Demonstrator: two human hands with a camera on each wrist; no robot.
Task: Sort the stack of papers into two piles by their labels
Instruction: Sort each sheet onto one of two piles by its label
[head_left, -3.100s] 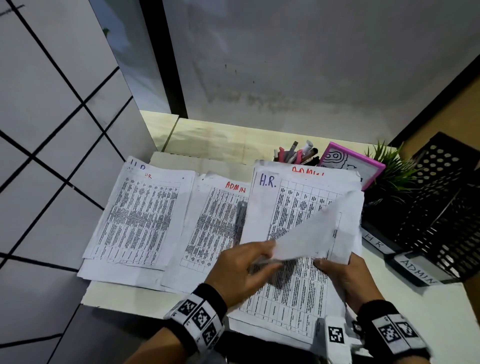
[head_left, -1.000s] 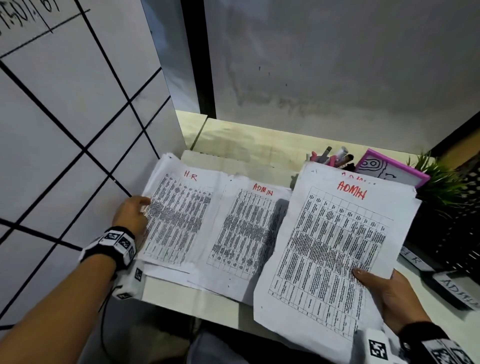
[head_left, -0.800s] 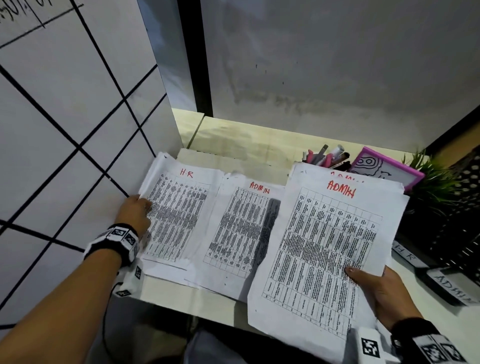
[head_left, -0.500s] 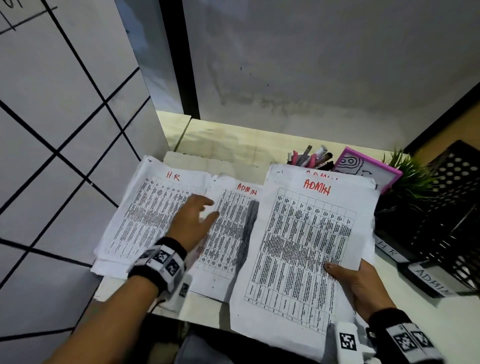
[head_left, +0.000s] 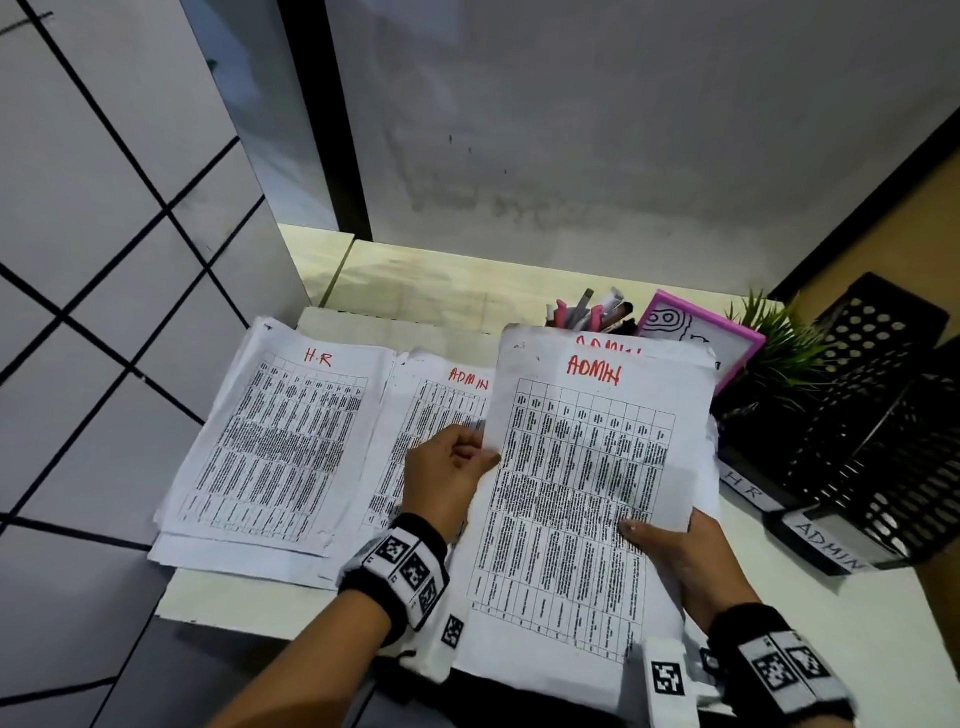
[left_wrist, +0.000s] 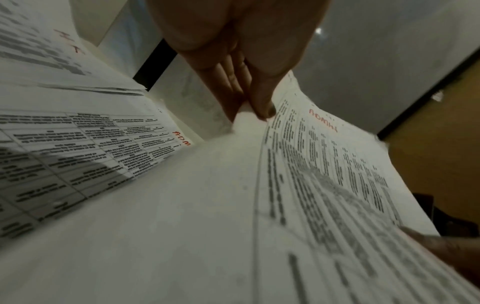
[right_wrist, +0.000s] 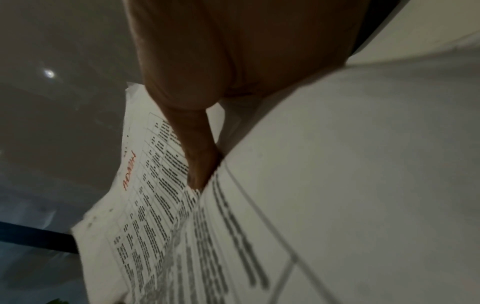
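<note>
We see a white desk (head_left: 857, 623) against a grey wall. Black perforated trays (head_left: 883, 415) sit right, beside a plant (head_left: 779, 353), pink frame (head_left: 748, 343) and pens (head_left: 587, 312). The flat H.R pile (head_left: 280, 441) and ADMIN pile (head_left: 415, 431) lie left. Our left hand (head_left: 447, 473) pinches the raised ADMIN sheet (head_left: 587, 467); our right hand (head_left: 685, 556) grips the remaining stack (head_left: 665, 613), thumb on top.
</note>
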